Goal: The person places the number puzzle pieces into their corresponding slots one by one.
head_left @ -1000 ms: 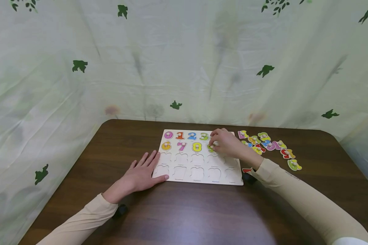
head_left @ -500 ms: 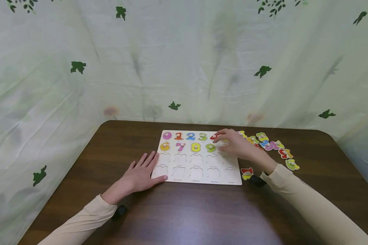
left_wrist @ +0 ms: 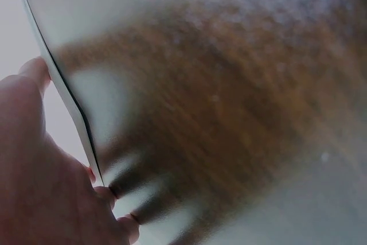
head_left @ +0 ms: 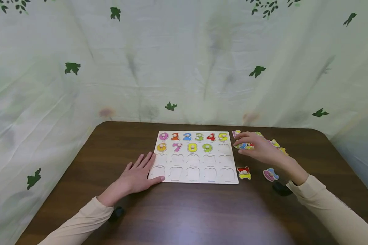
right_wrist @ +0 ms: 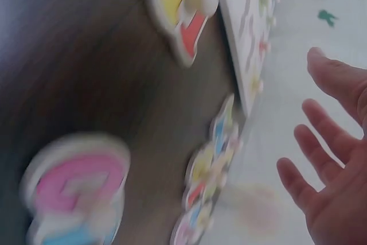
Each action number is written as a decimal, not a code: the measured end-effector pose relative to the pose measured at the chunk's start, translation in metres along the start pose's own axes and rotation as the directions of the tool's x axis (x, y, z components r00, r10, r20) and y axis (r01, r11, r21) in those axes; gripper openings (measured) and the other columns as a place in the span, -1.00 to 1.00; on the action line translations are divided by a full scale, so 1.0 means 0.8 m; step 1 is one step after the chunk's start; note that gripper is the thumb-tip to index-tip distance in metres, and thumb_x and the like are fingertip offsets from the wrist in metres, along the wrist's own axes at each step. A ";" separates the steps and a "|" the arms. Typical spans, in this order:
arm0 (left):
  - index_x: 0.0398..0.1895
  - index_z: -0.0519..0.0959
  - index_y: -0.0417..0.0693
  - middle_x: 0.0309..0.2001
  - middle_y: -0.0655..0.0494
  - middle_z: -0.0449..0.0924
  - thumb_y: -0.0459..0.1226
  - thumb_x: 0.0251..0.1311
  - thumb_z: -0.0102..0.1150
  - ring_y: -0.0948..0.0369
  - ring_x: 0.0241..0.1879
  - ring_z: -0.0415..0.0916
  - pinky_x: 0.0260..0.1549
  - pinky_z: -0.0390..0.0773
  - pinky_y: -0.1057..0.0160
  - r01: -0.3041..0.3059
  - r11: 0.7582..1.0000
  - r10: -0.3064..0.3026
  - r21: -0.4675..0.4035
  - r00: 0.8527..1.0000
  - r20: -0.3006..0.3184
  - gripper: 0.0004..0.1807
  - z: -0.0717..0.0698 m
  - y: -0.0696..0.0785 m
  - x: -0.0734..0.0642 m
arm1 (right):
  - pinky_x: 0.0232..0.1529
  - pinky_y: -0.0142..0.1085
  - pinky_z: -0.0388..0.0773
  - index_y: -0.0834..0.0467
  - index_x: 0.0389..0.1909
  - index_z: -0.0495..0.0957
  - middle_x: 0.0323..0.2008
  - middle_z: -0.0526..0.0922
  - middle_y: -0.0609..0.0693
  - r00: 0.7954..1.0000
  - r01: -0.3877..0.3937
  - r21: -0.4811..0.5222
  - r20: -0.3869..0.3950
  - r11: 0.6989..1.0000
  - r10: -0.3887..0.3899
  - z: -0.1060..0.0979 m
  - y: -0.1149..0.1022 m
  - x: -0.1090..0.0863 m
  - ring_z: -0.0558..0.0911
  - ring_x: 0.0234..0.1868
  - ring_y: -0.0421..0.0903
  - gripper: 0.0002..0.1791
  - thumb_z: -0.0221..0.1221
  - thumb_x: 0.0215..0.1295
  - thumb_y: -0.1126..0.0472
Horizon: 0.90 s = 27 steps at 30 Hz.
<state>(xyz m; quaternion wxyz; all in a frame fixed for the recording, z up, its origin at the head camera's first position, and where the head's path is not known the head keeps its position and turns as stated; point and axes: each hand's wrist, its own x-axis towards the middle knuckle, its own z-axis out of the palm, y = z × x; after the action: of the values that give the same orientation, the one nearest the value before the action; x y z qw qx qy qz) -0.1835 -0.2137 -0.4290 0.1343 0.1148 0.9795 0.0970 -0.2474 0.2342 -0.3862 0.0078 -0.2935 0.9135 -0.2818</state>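
Observation:
A white number puzzle board (head_left: pixel 186 183) lies on the table, with coloured knobbed digits 0 to 9 in its upper two rows. The green 9 (head_left: pixel 207 147) sits in the second row; the lower slots are bare. My left hand (head_left: pixel 138 177) rests with fingers spread on the board's left edge, its thumb at the front corner. My right hand (head_left: pixel 263 149) is over the loose number pieces (head_left: pixel 244 146) right of the board, partly hiding them. Its fingers (right_wrist: pixel 321 124) are spread apart in the right wrist view, with nothing between them.
A red-and-yellow number piece (head_left: pixel 244 173) lies beside the board's right edge. Farther right, near the right wrist, is a pink-and-blue piece (head_left: pixel 271 175). Behind the table hangs a pale curtain (head_left: pixel 184 68) with green leaf shapes.
My right hand has left the green 9 and travelled right, off the board to the loose pieces. The 4 and 5 have come into full view. My left hand stays put.

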 end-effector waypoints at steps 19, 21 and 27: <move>0.59 -0.12 -0.02 0.58 -0.03 -0.21 0.52 0.08 -0.16 -0.10 0.52 -0.27 0.29 -0.15 -0.38 -0.009 1.000 0.008 -0.024 1.000 -0.021 0.19 0.002 -0.001 -0.004 | -0.11 -0.04 0.48 -0.11 -0.36 0.70 -0.02 0.59 0.01 0.999 -0.038 -0.145 -0.043 0.989 0.032 -0.030 0.034 -0.099 0.50 0.03 0.03 -0.79 0.48 0.03 0.25; 0.59 -0.11 -0.03 0.58 -0.04 -0.20 0.52 0.08 -0.15 -0.10 0.52 -0.27 0.29 -0.15 -0.38 -0.012 1.000 0.011 -0.026 0.999 -0.030 0.20 0.004 -0.003 -0.002 | -0.13 -0.05 0.48 -0.17 -0.42 0.67 -0.07 0.59 -0.01 0.998 -0.052 -0.155 -0.036 0.987 0.047 -0.028 0.037 -0.107 0.50 -0.01 0.03 -0.76 0.50 0.01 0.23; 0.59 -0.12 -0.04 0.57 -0.06 -0.21 0.53 0.08 -0.18 -0.12 0.52 -0.28 0.29 -0.17 -0.39 -0.023 1.000 0.023 -0.021 0.999 -0.024 0.20 0.001 0.000 -0.003 | -0.16 -0.04 0.43 -0.20 -0.55 0.58 -0.15 0.57 -0.01 0.993 -0.117 -0.203 -0.005 0.972 0.118 -0.022 0.044 -0.120 0.49 -0.11 0.05 -0.74 0.50 0.00 0.15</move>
<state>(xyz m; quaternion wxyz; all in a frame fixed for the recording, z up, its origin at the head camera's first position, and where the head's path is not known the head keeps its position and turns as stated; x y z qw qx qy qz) -0.1814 -0.2140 -0.4291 0.1226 0.1234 0.9785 0.1104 -0.1900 0.3182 -0.4045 -0.0022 -0.2392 0.9532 -0.1850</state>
